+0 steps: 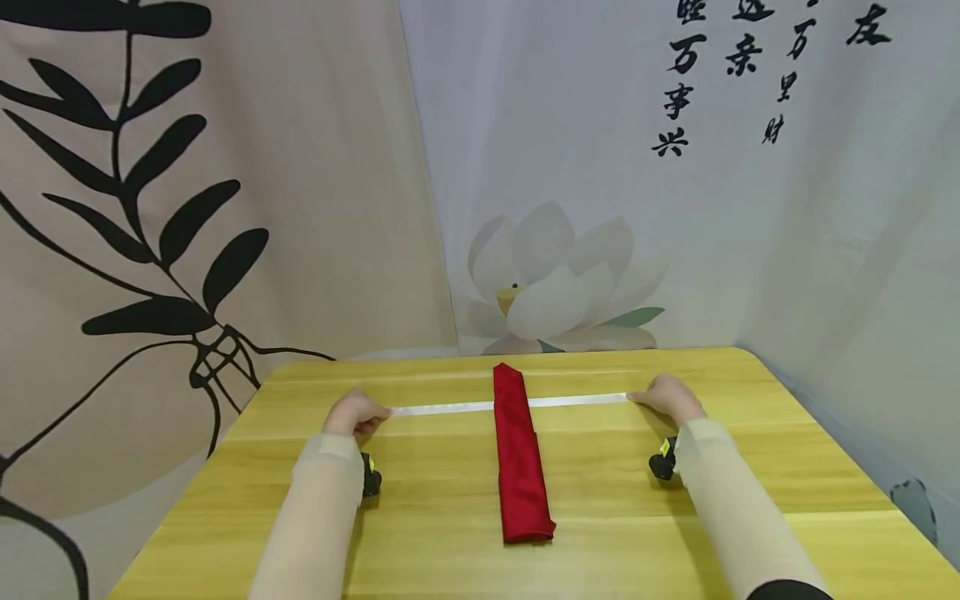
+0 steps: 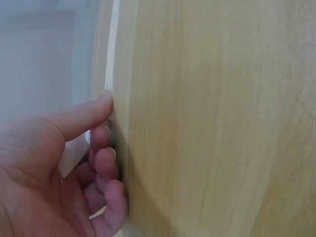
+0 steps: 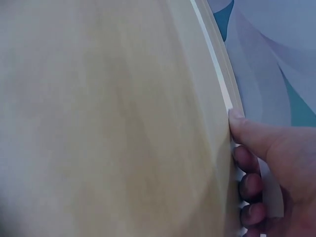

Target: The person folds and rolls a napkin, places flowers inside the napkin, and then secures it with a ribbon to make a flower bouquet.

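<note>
A folded strip of red cloth (image 1: pixel 521 467) lies lengthwise on the wooden table. A white ribbon (image 1: pixel 442 408) runs crosswise beneath its upper part, so the ribbon's middle is hidden. At the left end, my left hand (image 1: pixel 352 413) pinches the ribbon between thumb and curled fingers; a loose white tail (image 2: pixel 74 153) shows behind the fingers in the left wrist view. My right hand (image 1: pixel 671 398) holds the opposite end, its thumb (image 3: pixel 244 127) pressed on the ribbon in the right wrist view. Between the hands the ribbon looks straight.
The yellow wood-grain table (image 1: pixel 420 500) reaches back to a hanging cloth (image 1: pixel 337 167) printed with leaves, a lotus and black characters. Small black wrist cameras sit at both cuffs. The table's rounded far right corner (image 1: pixel 738 357) lies beyond my right hand.
</note>
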Action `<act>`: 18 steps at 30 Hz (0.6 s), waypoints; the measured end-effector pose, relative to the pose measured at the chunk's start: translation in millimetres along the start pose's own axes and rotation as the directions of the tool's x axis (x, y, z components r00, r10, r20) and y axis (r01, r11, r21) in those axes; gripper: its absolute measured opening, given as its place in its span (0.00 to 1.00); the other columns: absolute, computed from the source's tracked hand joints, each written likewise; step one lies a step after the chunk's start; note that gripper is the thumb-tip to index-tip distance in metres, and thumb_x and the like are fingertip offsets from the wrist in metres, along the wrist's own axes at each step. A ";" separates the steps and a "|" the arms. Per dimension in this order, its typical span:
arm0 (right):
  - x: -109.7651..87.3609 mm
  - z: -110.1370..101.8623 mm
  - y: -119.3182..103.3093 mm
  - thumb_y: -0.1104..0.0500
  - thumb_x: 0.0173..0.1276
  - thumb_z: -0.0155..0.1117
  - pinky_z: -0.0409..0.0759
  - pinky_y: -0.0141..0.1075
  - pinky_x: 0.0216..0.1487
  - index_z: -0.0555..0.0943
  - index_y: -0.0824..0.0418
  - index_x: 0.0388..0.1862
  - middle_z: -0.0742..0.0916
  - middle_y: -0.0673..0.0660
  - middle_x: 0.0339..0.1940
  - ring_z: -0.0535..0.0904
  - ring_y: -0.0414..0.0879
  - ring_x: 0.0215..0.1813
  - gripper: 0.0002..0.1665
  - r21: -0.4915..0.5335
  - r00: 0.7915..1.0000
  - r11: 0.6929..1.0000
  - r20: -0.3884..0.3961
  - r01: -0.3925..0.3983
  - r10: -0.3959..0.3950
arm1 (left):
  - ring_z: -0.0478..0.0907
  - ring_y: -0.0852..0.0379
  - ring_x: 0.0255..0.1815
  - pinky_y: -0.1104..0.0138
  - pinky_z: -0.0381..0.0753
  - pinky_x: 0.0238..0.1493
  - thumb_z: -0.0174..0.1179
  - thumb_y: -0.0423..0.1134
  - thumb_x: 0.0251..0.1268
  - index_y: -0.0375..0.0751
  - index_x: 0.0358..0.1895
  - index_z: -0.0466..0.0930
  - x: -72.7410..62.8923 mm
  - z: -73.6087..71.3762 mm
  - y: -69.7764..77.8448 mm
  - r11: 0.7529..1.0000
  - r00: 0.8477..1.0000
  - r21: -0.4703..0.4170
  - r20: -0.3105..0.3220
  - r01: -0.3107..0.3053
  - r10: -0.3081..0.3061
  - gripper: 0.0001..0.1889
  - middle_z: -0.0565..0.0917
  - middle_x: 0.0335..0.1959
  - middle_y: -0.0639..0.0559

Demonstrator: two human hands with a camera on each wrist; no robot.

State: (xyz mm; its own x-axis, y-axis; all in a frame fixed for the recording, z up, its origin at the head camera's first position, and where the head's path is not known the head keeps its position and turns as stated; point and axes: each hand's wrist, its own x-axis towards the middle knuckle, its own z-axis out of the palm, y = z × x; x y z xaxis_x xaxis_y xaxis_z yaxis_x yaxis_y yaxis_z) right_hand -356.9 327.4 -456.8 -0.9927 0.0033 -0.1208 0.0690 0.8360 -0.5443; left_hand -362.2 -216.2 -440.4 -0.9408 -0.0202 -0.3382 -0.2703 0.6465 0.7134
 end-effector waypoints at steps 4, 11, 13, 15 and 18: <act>-2.9 -0.5 3.4 0.45 0.67 0.63 0.63 0.38 0.27 0.62 0.53 0.12 0.64 0.48 0.13 0.57 0.42 0.18 0.29 0.027 1.000 1.000 0.009 0.015 -0.015 | 0.54 0.59 0.15 0.69 0.58 0.18 0.59 0.40 0.69 0.40 0.21 0.73 -5.5 -1.1 2.6 1.000 0.999 0.027 0.033 0.010 -0.011 0.17 0.63 0.12 0.54; -7.2 1.0 7.3 0.44 0.67 0.63 0.60 0.36 0.23 0.61 0.52 0.11 0.61 0.47 0.10 0.53 0.40 0.16 0.31 0.036 1.000 0.999 0.021 0.011 -0.011 | 0.55 0.60 0.15 0.69 0.60 0.20 0.60 0.41 0.68 0.41 0.21 0.75 -9.8 -2.8 -1.0 0.997 0.998 0.080 0.057 0.010 -0.014 0.16 0.67 0.14 0.54; -9.9 1.8 7.1 0.44 0.67 0.63 0.61 0.35 0.23 0.61 0.52 0.11 0.61 0.47 0.10 0.53 0.40 0.15 0.31 0.044 1.000 0.999 0.019 0.014 -0.015 | 0.55 0.60 0.15 0.69 0.60 0.20 0.61 0.41 0.67 0.41 0.20 0.75 -11.2 -3.3 -2.4 0.996 0.998 0.089 0.061 0.009 -0.014 0.17 0.67 0.13 0.55; -13.2 2.3 6.7 0.44 0.67 0.64 0.60 0.36 0.23 0.61 0.53 0.11 0.61 0.47 0.11 0.53 0.41 0.16 0.31 0.055 1.000 0.998 0.023 0.015 -0.016 | 0.55 0.60 0.15 0.69 0.60 0.21 0.61 0.42 0.67 0.42 0.19 0.74 -13.4 -4.0 -2.8 0.995 0.998 0.100 0.069 0.007 -0.014 0.17 0.67 0.13 0.56; -17.5 2.3 6.6 0.45 0.67 0.63 0.60 0.36 0.25 0.61 0.53 0.12 0.60 0.47 0.11 0.53 0.41 0.17 0.30 0.055 1.000 0.998 0.025 0.013 -0.015 | 0.55 0.60 0.16 0.68 0.61 0.21 0.62 0.44 0.67 0.44 0.18 0.73 -16.8 -5.4 -1.8 0.992 0.997 0.129 0.078 0.006 -0.016 0.18 0.66 0.13 0.56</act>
State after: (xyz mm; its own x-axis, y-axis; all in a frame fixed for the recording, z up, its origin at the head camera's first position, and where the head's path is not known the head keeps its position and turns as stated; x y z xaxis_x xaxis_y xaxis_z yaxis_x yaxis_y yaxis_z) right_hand -338.9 331.7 -460.2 -0.9908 -0.0226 -0.1334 0.0611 0.8045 -0.5908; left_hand -347.0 -221.2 -432.6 -0.9177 0.0287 -0.3962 -0.2473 0.7393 0.6263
